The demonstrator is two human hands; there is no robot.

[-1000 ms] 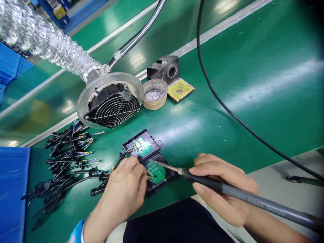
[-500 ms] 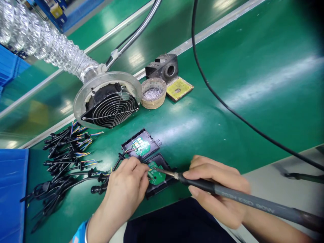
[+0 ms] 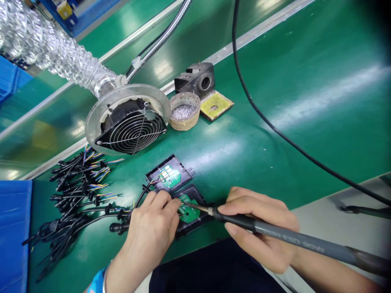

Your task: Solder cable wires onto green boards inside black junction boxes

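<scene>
My right hand (image 3: 262, 228) grips a soldering iron (image 3: 284, 234) like a pen. Its tip rests on or just over the near green circuit board (image 3: 190, 211), close to my left fingertips. My left hand (image 3: 154, 226) is closed in a pinch at that board's left edge, on what looks like a thin wire, mostly hidden by the fingers. This board lies in a black plastic case half (image 3: 198, 195). Just beyond, a second black case half (image 3: 180, 162) holds another green board (image 3: 170, 176) with coloured wires joined to it.
Black cables with bared coloured wire ends (image 3: 82, 183) lie left, beside a blue bin (image 3: 15, 236). A fume extractor fan (image 3: 134, 132) hangs over the bench. Behind are a solder-scrap bowl (image 3: 185, 116), an iron holder (image 3: 197, 79) and a yellow sponge (image 3: 216, 105). A black cord (image 3: 275, 128) crosses the right.
The view has shifted very slightly. Both hands, the soldering iron and the boards keep nearly the same places, with the iron's tip still at the near board.
</scene>
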